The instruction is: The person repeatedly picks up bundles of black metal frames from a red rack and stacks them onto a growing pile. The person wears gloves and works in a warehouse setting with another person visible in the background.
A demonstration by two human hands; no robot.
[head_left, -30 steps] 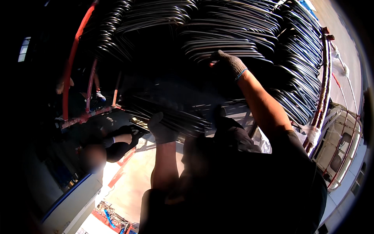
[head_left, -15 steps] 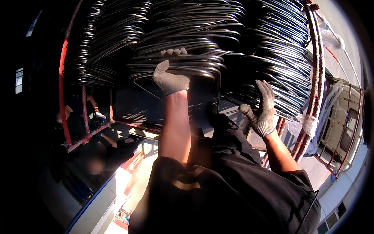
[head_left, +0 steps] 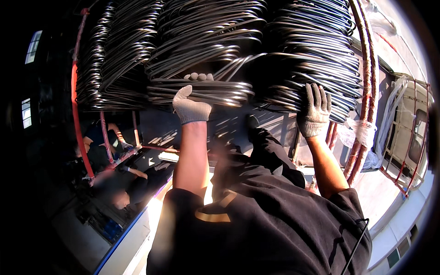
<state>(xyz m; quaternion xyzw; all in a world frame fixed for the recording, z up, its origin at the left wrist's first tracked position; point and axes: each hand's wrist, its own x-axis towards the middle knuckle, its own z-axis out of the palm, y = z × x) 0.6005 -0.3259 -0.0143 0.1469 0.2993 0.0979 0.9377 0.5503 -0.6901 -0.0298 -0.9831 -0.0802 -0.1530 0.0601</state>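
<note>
Several large coils of dark, shiny wire fill the top of the view, packed side by side. My left hand (head_left: 192,107), in a grey work glove, is closed around the near strands of the middle wire coil (head_left: 229,94), fingertips over the top and thumb on the near side. From this bundle a few strands run across to the right. My right hand (head_left: 315,110), gloved alike, lies with fingers stretched out against the near end of the right wire coil (head_left: 321,64). It touches the strands without wrapping around them.
Wrapped metal posts, one red (head_left: 74,91) at left and a pair (head_left: 366,91) at right, flank the coils. Below left, a co-worker (head_left: 107,137) and another person (head_left: 133,192) are beside the frame. A pale vehicle (head_left: 415,119) stands at far right.
My right hand has moved up from beside the right coil onto its near end. My left hand keeps its grip, and the near strands now sit apart from those behind.
</note>
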